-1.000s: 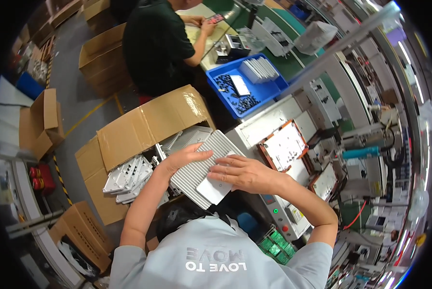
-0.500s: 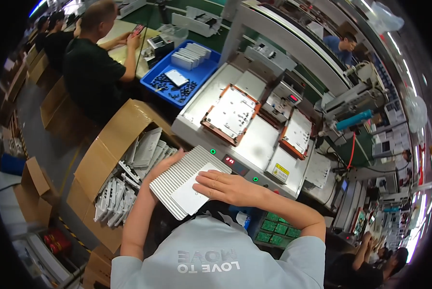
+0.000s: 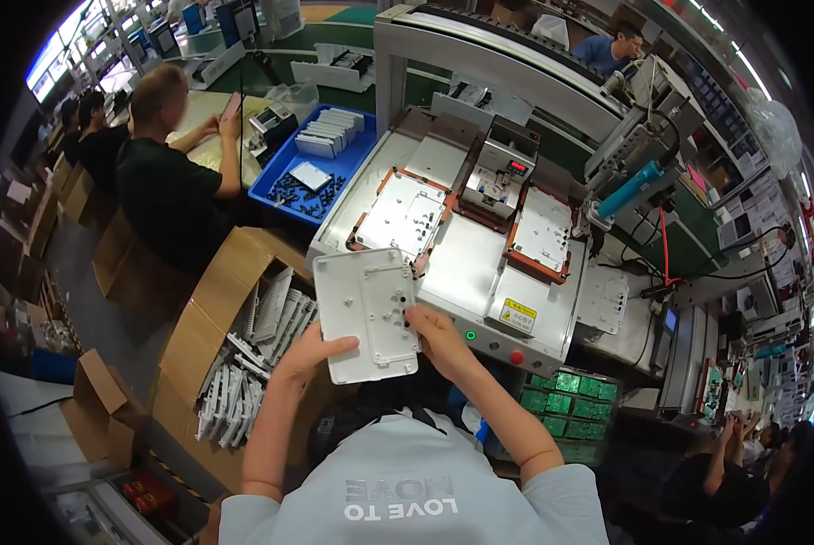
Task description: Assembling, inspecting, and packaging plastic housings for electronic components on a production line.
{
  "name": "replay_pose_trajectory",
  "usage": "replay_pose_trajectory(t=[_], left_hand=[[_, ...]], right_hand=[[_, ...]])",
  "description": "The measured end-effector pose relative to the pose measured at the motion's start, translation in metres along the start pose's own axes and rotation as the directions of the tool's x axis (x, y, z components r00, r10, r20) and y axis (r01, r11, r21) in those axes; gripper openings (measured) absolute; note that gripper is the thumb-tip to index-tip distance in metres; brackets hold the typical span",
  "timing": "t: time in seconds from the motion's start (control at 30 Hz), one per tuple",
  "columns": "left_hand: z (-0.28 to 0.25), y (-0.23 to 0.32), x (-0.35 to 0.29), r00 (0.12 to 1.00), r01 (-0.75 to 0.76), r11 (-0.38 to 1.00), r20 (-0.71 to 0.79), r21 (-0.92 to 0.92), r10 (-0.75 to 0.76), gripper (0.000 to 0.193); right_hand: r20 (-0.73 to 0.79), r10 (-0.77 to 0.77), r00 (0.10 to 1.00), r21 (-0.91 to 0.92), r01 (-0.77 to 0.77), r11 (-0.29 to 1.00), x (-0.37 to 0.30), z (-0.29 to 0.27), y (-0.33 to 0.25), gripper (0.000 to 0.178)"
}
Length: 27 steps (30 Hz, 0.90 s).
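I hold a white rectangular plastic panel point(image 3: 368, 313) in both hands, its inner face with small bosses turned up. My left hand point(image 3: 309, 350) grips its lower left edge. My right hand point(image 3: 436, 334) grips its right edge. The panel hovers at the front left corner of a white machine table point(image 3: 466, 259), just below a copper-framed fixture point(image 3: 398, 218) that has a white panel in it. A second framed fixture point(image 3: 541, 236) sits to the right.
An open cardboard box point(image 3: 209, 300) at my left holds several white panels on edge. A blue tray point(image 3: 312, 163) with parts lies beyond. A person in black point(image 3: 166, 182) sits at left. Green circuit boards point(image 3: 561, 400) lie at lower right.
The panel has been flipped from its ribbed side to its inner face and carried up and right, from over the cardboard box to the machine's front edge. My view has turned toward the machine.
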<state>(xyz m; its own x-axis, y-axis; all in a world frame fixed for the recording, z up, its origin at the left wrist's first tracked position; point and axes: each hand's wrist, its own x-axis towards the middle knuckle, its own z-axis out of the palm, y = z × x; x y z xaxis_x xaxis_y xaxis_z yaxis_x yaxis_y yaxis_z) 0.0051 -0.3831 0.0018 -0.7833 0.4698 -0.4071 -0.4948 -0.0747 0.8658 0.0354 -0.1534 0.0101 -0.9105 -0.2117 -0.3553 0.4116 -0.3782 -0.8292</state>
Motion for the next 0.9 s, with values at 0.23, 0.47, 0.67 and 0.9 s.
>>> replay_pose_trajectory(t=[0.23, 0.47, 0.67, 0.9], left_hand=[[-0.006, -0.033, 0.021, 0.999, -0.050, 0.692, -0.042, -0.720, 0.028, 0.052], [-0.027, -0.023, 0.022, 0.994, -0.087, 0.686, -0.104, -0.722, 0.017, 0.052], [-0.044, -0.033, 0.021, 0.985, -0.107, 0.728, -0.174, -0.677, -0.016, 0.055], [-0.053, -0.035, 0.036, 0.994, -0.038, 0.763, -0.106, -0.645, -0.041, 0.052]], right_hand=[[0.109, 0.008, 0.994, -0.311, 0.026, 0.950, 0.064, -0.031, -0.022, 0.043], [-0.515, -0.583, 0.629, -0.844, -0.254, 0.472, 0.192, -0.098, -0.062, 0.047], [-0.530, -0.560, 0.637, -0.838, -0.295, 0.459, 0.206, -0.102, -0.061, 0.045], [-0.477, -0.668, 0.572, -0.874, -0.386, 0.294, 0.220, -0.119, -0.048, 0.041]])
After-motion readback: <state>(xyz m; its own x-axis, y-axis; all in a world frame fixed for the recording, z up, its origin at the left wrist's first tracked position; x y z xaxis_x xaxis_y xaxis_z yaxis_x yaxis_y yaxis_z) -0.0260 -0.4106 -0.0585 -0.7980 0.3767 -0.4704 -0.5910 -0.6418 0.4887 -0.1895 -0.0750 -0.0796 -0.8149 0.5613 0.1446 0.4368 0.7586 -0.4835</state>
